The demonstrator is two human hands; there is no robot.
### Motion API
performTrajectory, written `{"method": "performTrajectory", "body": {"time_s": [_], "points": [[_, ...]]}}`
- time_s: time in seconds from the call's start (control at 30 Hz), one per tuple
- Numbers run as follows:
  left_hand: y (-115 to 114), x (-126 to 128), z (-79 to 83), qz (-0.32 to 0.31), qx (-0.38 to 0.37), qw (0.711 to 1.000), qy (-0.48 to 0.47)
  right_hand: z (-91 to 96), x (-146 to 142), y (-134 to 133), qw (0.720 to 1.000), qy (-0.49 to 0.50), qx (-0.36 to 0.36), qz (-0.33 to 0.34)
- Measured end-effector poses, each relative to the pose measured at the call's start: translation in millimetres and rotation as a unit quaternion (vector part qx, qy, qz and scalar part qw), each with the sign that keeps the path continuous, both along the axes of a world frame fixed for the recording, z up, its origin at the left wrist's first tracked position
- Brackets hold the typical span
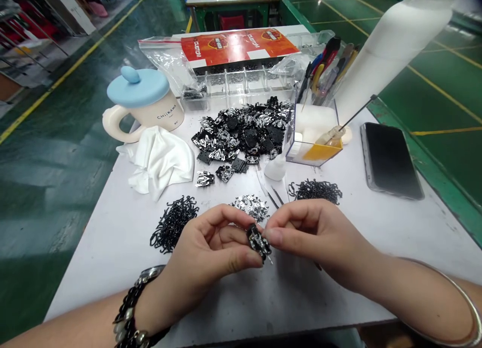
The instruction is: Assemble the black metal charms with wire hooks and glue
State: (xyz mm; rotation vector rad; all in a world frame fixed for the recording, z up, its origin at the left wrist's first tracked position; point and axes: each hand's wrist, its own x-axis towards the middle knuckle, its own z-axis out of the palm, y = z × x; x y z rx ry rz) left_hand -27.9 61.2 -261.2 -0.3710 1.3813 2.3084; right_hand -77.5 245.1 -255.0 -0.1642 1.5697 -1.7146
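Note:
My left hand [205, 255] is closed, thumb and fingertips gripping a small black-and-metal mechanical assembly [258, 241] above the front of the table. At the assembly's right side, my right hand [320, 235] is closed in a pinch; whatever lies between its fingertips is hidden or too small to name. Just behind the hands lie a pile of small silver metal pieces [251, 206] and tweezers [276, 196]. Small black curved pieces [176, 222] form a heap left of my left hand, and a second heap of black pieces [316, 190] lies behind my right hand.
A large pile of similar assemblies [244, 129] fills the mid-table. Around it stand a lidded mug [161, 114], white cloth [165, 159], clear divided tray [235, 87], small white bottle [275, 168], clear tool box [314, 154], tall white bottle [395, 51] and phone [391, 159].

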Motion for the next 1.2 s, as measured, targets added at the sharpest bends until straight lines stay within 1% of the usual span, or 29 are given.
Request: {"method": "performTrajectory", "body": {"time_s": [0.2, 0.37, 0.5, 0.63, 0.73, 0.8, 0.87, 0.93, 1.0, 1.13, 1.2], "points": [[1.4, -0.4, 3.8, 0.014, -0.022, 0.999, 0.027, -0.3, 3.7, -1.7, 0.999, -0.025, -0.026, -0.013], [1.7, 1.9, 6.0, 0.027, -0.041, 0.998, 0.047, 3.3, 8.2, -3.0, 0.999, 0.001, 0.005, -0.032], [1.7, 2.7, 6.7, 0.036, -0.048, 0.996, 0.060, 5.5, 10.2, -3.9, 0.999, 0.032, 0.018, -0.030], [2.3, 1.4, 6.9, 0.046, -0.051, 0.995, 0.072, 6.3, 11.8, -2.6, 0.994, 0.096, 0.046, -0.030], [2.6, 0.8, 6.6, 0.049, -0.059, 0.994, 0.081, 4.9, 13.4, -0.3, 0.983, 0.173, 0.058, -0.036], [2.8, 0.9, 6.4, 0.052, -0.064, 0.993, 0.088, 2.7, 14.1, 1.1, 0.968, 0.241, 0.055, -0.032], [3.1, 1.2, 6.3, 0.058, -0.067, 0.992, 0.094, 0.2, 14.6, 1.9, 0.948, 0.313, 0.044, -0.024], [3.5, 1.5, 6.1, 0.062, -0.071, 0.991, 0.099, -1.9, 15.2, 2.3, 0.930, 0.366, 0.040, -0.015], [3.7, 2.1, 5.8, 0.064, -0.077, 0.989, 0.113, -3.4, 16.3, 2.5, 0.923, 0.383, 0.046, -0.012], [3.1, 3.8, 5.0, 0.071, -0.097, 0.983, 0.142, -5.4, 18.8, 2.7, 0.928, 0.368, 0.060, -0.020], [2.6, 4.8, 4.6, 0.074, -0.102, 0.981, 0.148, -5.5, 19.0, 2.3, 0.924, 0.377, 0.056, -0.019]]}}
